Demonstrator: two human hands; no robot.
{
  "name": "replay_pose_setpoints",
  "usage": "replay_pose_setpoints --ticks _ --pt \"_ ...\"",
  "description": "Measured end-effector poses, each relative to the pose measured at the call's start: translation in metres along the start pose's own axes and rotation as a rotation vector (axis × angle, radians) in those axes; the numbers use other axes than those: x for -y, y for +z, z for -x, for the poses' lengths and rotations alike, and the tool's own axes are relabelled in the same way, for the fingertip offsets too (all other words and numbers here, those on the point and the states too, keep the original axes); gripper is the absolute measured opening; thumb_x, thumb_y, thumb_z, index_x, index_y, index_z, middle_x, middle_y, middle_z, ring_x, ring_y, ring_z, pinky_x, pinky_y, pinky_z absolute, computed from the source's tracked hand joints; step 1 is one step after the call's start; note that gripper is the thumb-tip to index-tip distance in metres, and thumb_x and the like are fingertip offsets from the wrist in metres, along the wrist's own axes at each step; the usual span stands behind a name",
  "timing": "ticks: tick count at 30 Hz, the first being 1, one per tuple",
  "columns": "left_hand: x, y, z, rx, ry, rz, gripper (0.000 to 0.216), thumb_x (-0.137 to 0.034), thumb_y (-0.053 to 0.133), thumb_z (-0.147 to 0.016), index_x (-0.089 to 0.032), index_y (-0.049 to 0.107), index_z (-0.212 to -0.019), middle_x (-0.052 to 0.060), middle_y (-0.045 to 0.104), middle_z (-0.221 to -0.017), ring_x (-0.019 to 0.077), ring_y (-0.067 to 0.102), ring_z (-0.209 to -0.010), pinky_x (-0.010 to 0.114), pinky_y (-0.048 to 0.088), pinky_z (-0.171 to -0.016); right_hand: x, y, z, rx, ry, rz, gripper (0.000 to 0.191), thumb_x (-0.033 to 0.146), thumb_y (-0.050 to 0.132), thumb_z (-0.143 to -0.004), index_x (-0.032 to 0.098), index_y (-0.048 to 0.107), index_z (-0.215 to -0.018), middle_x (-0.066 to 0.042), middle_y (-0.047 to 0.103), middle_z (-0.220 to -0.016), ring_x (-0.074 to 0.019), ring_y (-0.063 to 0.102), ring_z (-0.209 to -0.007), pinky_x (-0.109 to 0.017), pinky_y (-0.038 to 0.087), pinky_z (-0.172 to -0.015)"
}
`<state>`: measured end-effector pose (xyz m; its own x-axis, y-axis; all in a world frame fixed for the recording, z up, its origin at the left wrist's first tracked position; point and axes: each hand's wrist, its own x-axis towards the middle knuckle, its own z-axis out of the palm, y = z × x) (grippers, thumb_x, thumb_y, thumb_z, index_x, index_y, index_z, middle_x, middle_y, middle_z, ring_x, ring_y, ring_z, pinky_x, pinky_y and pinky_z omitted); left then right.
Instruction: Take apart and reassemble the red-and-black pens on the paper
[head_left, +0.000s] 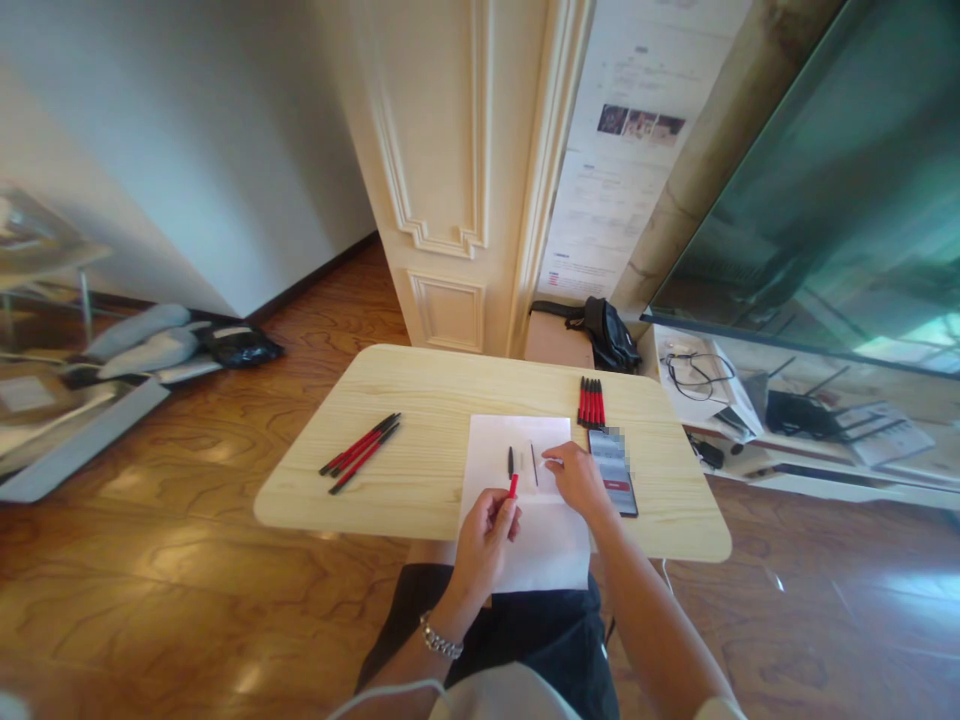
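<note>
My left hand [484,535] is closed on a red pen barrel [514,486], which sticks up between thumb and fingers over a sheet of white paper [487,440]. On the sheet lie a black pen cap [511,462], a thin dark refill [535,465] and, between them, a small pale piece [523,460] too faint to identify. Just right of the refill, my right hand [577,475] has thumb and fingertips pinched together low over the paper. Whatever is in that pinch, if anything, is too small to make out.
Several red-and-black pens [591,402] stand in a neat row at the table's back right. A few more pens [364,452] lie loosely at left. A phone [616,470] rests beside my right wrist. Behind the light wooden table [427,385] is a black bag [607,330].
</note>
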<state>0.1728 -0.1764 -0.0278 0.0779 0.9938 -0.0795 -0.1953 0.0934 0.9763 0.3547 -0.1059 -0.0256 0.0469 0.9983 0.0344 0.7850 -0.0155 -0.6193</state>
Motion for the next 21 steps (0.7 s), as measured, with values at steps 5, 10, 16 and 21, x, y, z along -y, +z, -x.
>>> replay_pose_setpoints --ticks 5,10,16,21 --pt "0.000 -0.002 -0.001 0.013 0.016 -0.012 0.024 -0.042 0.053 -0.086 -0.017 0.055 -0.087 -0.001 0.056 -0.069 0.0095 0.050 -0.055 0.022 0.039 -0.053 -0.002 0.010 -0.002 0.035 -0.060 0.064 0.021 0.015 0.054 -0.082 0.022 0.072 -0.090 -0.007 0.065 -0.093 -0.0179 0.062 -0.088 -0.026 0.042 -0.080" --pt "0.001 -0.003 -0.001 0.028 0.002 -0.010 0.024 -0.041 0.054 -0.087 -0.017 0.055 -0.088 -0.001 0.057 -0.071 0.0108 0.053 -0.059 0.023 0.042 -0.057 0.003 0.009 0.002 -0.013 -0.047 -0.047 0.017 0.016 0.053 -0.082 0.018 0.069 -0.084 -0.007 0.066 -0.088 -0.0171 0.061 -0.083 -0.026 0.042 -0.077" --pt "0.002 -0.003 -0.002 0.043 -0.020 -0.021 0.026 -0.041 0.057 -0.085 -0.016 0.058 -0.090 0.002 0.062 -0.075 0.0133 0.059 -0.067 0.025 0.047 -0.064 0.011 0.005 0.015 0.012 0.035 -0.596 0.018 0.032 0.060 -0.078 0.017 0.065 -0.088 -0.002 0.065 -0.073 -0.0151 0.058 -0.066 -0.026 0.044 -0.062" --pt "-0.002 -0.003 -0.001 0.064 0.004 -0.095 0.029 -0.038 0.056 -0.086 -0.015 0.061 -0.101 0.004 0.065 -0.079 0.0151 0.061 -0.073 0.027 0.049 -0.071 0.026 -0.004 0.030 0.057 0.025 -0.826 0.022 0.036 0.065 -0.076 0.017 0.066 -0.086 -0.002 0.064 -0.070 -0.0134 0.055 -0.062 -0.025 0.042 -0.059"
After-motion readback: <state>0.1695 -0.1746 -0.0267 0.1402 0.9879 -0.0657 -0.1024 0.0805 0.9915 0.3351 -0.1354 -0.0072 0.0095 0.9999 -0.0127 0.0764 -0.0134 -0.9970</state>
